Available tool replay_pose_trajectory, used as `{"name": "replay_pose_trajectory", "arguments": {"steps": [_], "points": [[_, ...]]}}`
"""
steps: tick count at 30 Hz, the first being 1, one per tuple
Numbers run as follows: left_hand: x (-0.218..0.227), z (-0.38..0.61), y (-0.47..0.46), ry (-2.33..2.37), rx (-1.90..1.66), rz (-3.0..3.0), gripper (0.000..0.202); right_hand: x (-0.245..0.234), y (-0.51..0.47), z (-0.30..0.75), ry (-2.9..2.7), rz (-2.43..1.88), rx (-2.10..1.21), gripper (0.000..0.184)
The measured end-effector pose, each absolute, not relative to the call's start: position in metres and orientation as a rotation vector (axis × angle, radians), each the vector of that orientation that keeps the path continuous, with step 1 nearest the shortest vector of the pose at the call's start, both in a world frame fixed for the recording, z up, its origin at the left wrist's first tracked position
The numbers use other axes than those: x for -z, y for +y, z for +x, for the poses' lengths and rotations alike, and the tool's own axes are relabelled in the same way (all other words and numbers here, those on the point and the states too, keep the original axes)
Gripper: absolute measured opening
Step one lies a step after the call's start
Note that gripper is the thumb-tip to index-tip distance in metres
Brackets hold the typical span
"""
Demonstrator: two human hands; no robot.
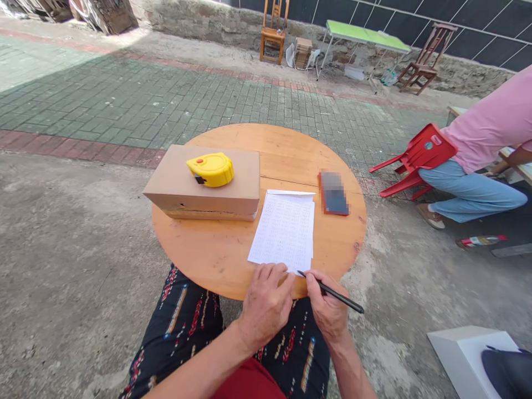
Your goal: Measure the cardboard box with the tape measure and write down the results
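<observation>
A sheet of white paper (285, 230) covered in rows of small writing lies on the round wooden table (216, 260). My left hand (268, 296) rests on its near edge, palm down, fingers laid on the paper and holding nothing. In my right hand (329, 310) is a black pen (343, 299), pinched between thumb and fingers. Its tip meets the bottom right part of the sheet. Left of the paper sits a brown cardboard box (241, 166), with a yellow tape measure (214, 169) on top. A phone (334, 194), partly blurred, lies to the right of the paper.
At the right, a person in a pink shirt (490, 122) sits on a red plastic chair (432, 147). A bottle (482, 241) lies on the ground there. A white box (469, 354) stands at lower right. Along the far wall are a green folding table (366, 36) and wooden chairs (273, 36).
</observation>
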State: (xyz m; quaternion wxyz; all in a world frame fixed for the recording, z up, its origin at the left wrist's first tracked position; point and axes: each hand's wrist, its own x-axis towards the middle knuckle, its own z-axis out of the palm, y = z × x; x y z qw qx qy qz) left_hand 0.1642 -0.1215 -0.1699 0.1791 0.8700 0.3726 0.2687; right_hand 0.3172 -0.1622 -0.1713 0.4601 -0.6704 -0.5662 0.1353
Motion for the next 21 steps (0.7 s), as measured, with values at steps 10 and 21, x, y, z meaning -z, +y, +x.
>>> {"name": "replay_pose_trajectory", "arguments": {"steps": [10, 21], "points": [[0.1712, 0.1631, -0.1216, 1.039, -0.724, 2.471, 0.029, 0.1793, -0.1696, 0.3202, -1.220, -1.695, -0.358, 0.015], [0.1711, 0.1635, -0.1215, 1.040, -0.713, 2.468, 0.026, 0.1751, -0.1650, 0.3183, -1.363, -1.680, -0.280, 0.014]]}}
